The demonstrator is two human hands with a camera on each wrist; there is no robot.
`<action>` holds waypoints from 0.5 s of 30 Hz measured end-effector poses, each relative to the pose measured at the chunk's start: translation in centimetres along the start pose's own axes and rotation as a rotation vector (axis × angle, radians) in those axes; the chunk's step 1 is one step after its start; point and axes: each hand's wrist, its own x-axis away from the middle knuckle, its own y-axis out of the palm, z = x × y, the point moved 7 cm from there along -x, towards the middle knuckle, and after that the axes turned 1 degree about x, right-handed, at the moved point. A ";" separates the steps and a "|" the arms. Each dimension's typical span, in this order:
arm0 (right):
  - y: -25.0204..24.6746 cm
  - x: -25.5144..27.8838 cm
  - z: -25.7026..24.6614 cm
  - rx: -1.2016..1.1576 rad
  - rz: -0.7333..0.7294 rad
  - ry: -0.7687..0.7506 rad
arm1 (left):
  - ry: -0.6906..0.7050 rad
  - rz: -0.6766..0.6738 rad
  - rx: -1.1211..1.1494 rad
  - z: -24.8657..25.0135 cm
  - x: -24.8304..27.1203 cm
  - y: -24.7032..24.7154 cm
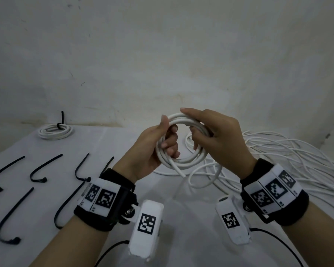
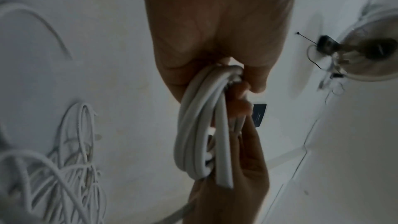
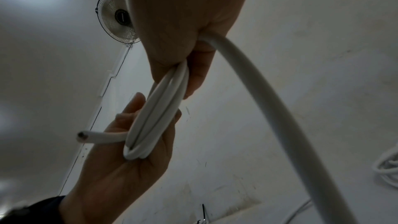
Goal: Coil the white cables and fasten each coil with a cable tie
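Note:
I hold a coil of white cable point(image 1: 183, 160) upright above the table, between both hands. My left hand point(image 1: 162, 143) grips the coil's left side, fingers curled through the ring. My right hand point(image 1: 210, 135) grips the top right of the coil, thumb over the strands. A cut cable end point(image 1: 178, 170) sticks down from the coil's bottom. In the left wrist view the coil point(image 2: 198, 134) shows edge-on in both hands. In the right wrist view the coil point(image 3: 155, 113) sits in the left palm, and a loose strand point(image 3: 269, 94) arcs away to the right.
A finished coil point(image 1: 55, 132) bound with a black tie lies at the table's far left. Several black cable ties point(image 1: 41, 170) lie in rows on the left. A tangled heap of white cables point(image 1: 287, 160) covers the right. A wall fan point(image 3: 117, 16) hangs behind.

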 end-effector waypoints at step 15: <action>-1.1 5.0 5.6 -0.521 -0.077 0.474 | 0.109 0.292 0.374 1.1 -0.8 -3.5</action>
